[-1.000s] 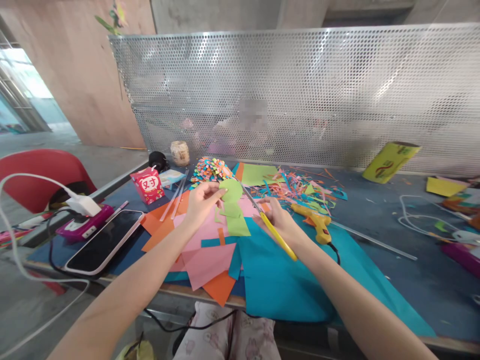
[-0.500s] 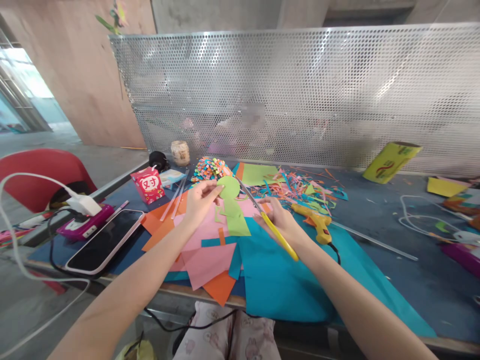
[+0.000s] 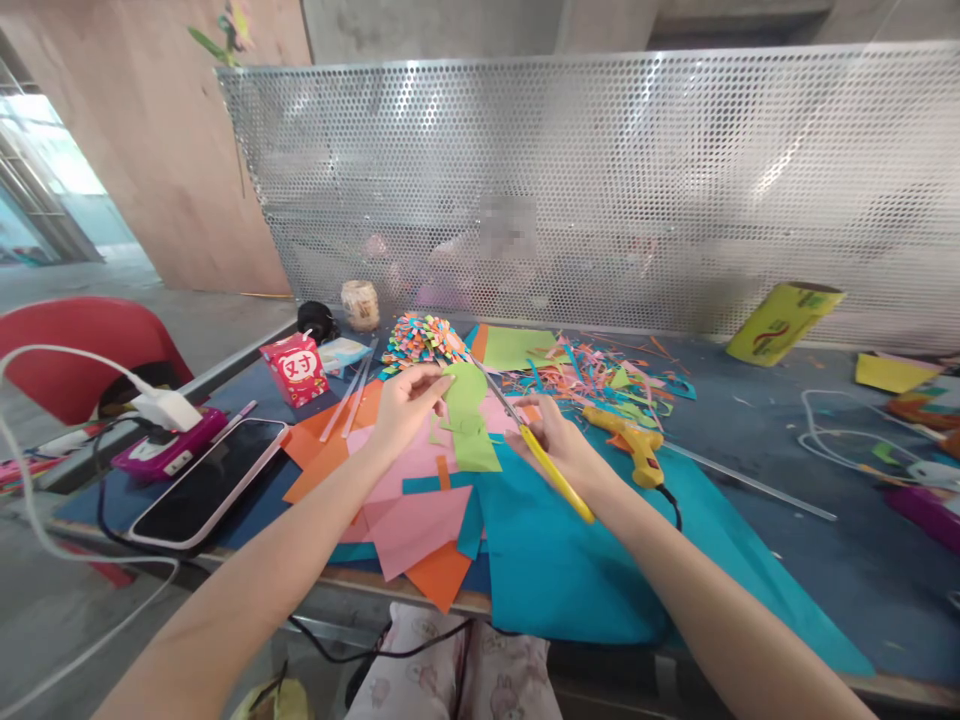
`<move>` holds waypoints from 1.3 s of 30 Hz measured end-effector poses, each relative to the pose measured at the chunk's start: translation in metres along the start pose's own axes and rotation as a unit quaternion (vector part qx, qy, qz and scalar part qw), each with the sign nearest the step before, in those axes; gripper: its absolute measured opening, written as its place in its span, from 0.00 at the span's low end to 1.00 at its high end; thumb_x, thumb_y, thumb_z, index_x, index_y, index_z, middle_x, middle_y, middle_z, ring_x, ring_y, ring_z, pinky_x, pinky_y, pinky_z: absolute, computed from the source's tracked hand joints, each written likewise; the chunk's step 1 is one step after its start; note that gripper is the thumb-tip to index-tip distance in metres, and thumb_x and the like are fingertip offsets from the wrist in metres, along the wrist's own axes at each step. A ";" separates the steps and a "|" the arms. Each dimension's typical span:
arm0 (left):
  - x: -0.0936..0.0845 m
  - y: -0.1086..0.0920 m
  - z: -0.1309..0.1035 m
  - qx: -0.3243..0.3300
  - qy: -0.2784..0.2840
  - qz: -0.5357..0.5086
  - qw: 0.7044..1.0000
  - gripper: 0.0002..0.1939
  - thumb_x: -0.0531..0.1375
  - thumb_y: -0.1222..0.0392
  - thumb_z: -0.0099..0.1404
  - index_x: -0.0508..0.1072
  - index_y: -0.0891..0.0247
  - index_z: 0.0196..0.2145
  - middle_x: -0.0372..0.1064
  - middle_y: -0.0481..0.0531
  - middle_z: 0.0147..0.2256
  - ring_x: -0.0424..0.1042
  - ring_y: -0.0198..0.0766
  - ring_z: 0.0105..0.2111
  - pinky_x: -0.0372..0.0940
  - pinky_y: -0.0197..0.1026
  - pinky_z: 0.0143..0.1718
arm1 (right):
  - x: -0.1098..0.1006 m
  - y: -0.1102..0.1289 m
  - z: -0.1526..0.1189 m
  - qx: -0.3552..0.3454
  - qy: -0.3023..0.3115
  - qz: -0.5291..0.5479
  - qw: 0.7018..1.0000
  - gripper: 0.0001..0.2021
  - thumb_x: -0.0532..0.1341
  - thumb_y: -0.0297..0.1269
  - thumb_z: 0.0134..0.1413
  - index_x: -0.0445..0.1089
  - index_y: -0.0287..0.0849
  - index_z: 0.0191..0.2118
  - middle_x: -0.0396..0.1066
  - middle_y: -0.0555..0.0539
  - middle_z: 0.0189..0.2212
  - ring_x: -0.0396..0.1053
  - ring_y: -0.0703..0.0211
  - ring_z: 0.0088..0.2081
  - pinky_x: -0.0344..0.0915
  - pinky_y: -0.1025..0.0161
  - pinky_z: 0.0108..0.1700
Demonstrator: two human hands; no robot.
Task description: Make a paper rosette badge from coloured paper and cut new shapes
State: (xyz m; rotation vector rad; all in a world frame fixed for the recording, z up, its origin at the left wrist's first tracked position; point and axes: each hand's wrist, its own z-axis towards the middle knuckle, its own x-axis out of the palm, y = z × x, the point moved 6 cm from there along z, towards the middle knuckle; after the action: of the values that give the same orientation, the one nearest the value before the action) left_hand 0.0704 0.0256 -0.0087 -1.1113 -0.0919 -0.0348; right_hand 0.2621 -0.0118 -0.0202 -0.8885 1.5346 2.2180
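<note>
My left hand (image 3: 411,402) pinches the left edge of a round green paper piece (image 3: 466,388). In my right hand (image 3: 556,440) are scissors (image 3: 555,472) with yellow handles, their blades pointing up and left beside the circle's right edge. Below the circle lies a green paper sheet (image 3: 478,450) on top of pink paper (image 3: 424,525), with orange paper (image 3: 441,575) under that. A large blue paper sheet (image 3: 570,570) spreads beneath my right hand. Behind my hands sits a fringed multicoloured paper ball (image 3: 421,340).
Paper scraps (image 3: 622,380) are heaped behind my right hand, near a yellow glue gun (image 3: 634,440). Clear glue sticks (image 3: 750,482) lie on the right. At left are a phone (image 3: 214,485), a purple power strip (image 3: 169,450) and a red box (image 3: 296,370). A perforated metal panel (image 3: 600,200) closes the back.
The green circle has shifted slightly right and down and now tilts differently. My left hand has moved a little right with it; the scissors have barely moved.
</note>
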 end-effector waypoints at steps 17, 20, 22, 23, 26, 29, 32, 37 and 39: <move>0.001 0.004 0.000 -0.008 0.015 -0.006 1.000 0.13 0.65 0.52 0.52 0.71 0.65 0.27 0.65 0.44 0.21 0.64 0.28 0.15 0.60 0.34 0.18 | -0.002 -0.001 -0.001 0.005 -0.007 -0.026 1.000 0.21 0.54 0.50 0.53 0.55 0.43 0.48 0.59 0.55 0.21 0.56 0.62 0.22 0.52 0.66 0.25; 0.002 0.003 0.000 -0.004 0.016 -0.007 1.000 0.13 0.65 0.52 0.51 0.71 0.65 0.27 0.64 0.44 0.22 0.64 0.28 0.15 0.60 0.33 0.17 | -0.002 -0.001 -0.001 0.003 -0.012 -0.024 1.000 0.20 0.54 0.51 0.52 0.56 0.44 0.47 0.59 0.56 0.21 0.57 0.63 0.22 0.52 0.66 0.25; 0.002 0.002 0.000 -0.002 0.018 -0.008 1.000 0.14 0.66 0.52 0.51 0.71 0.66 0.27 0.64 0.44 0.22 0.65 0.28 0.15 0.60 0.33 0.17 | -0.001 -0.001 -0.001 0.004 -0.006 -0.018 1.000 0.21 0.54 0.51 0.52 0.55 0.44 0.47 0.57 0.57 0.20 0.56 0.63 0.22 0.52 0.66 0.25; 0.002 0.002 0.000 -0.001 0.020 -0.007 1.000 0.14 0.66 0.52 0.51 0.71 0.66 0.27 0.64 0.44 0.22 0.65 0.28 0.15 0.60 0.33 0.17 | -0.001 -0.001 0.000 0.007 -0.002 -0.014 1.000 0.21 0.54 0.51 0.52 0.55 0.43 0.46 0.56 0.57 0.19 0.56 0.63 0.22 0.52 0.66 0.25; 0.003 0.001 0.000 0.003 0.028 0.001 1.000 0.13 0.65 0.53 0.52 0.71 0.66 0.27 0.64 0.44 0.21 0.65 0.27 0.15 0.60 0.32 0.17 | 0.000 0.001 0.000 0.014 0.008 -0.004 1.000 0.21 0.54 0.52 0.51 0.54 0.43 0.46 0.53 0.59 0.17 0.54 0.63 0.21 0.50 0.66 0.25; 0.003 0.001 0.000 0.004 0.029 0.004 1.000 0.12 0.65 0.53 0.52 0.71 0.66 0.27 0.64 0.44 0.21 0.65 0.27 0.15 0.60 0.32 0.17 | 0.000 0.003 0.000 0.009 0.008 0.000 1.000 0.21 0.53 0.52 0.51 0.54 0.43 0.45 0.50 0.59 0.17 0.52 0.64 0.20 0.49 0.66 0.24; 0.003 0.002 0.000 0.004 0.028 0.001 1.000 0.13 0.65 0.53 0.52 0.71 0.66 0.27 0.65 0.44 0.21 0.65 0.27 0.15 0.60 0.32 0.17 | -0.001 0.005 0.000 0.004 0.005 0.002 1.000 0.21 0.53 0.52 0.50 0.53 0.43 0.44 0.48 0.61 0.16 0.50 0.65 0.19 0.49 0.66 0.24; 0.001 0.003 0.001 -0.004 0.010 -0.018 1.000 0.14 0.66 0.53 0.50 0.71 0.66 0.29 0.67 0.45 0.22 0.65 0.27 0.15 0.61 0.33 0.16 | -0.001 0.006 0.000 0.007 0.008 0.003 1.000 0.22 0.52 0.53 0.50 0.54 0.42 0.44 0.49 0.61 0.15 0.49 0.66 0.18 0.47 0.66 0.23; 0.000 0.003 0.001 -0.005 0.002 -0.019 1.000 0.15 0.66 0.53 0.50 0.71 0.67 0.30 0.67 0.45 0.22 0.65 0.27 0.15 0.61 0.33 0.16 | -0.001 0.006 0.001 0.007 0.008 0.001 1.000 0.22 0.52 0.52 0.50 0.54 0.41 0.45 0.49 0.61 0.15 0.49 0.66 0.18 0.47 0.66 0.23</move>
State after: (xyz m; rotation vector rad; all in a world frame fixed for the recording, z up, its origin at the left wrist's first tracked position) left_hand 0.0711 0.0277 -0.0111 -1.1185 -0.1096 -0.0711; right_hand 0.2592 -0.0137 -0.0148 -0.9037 1.5568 2.2032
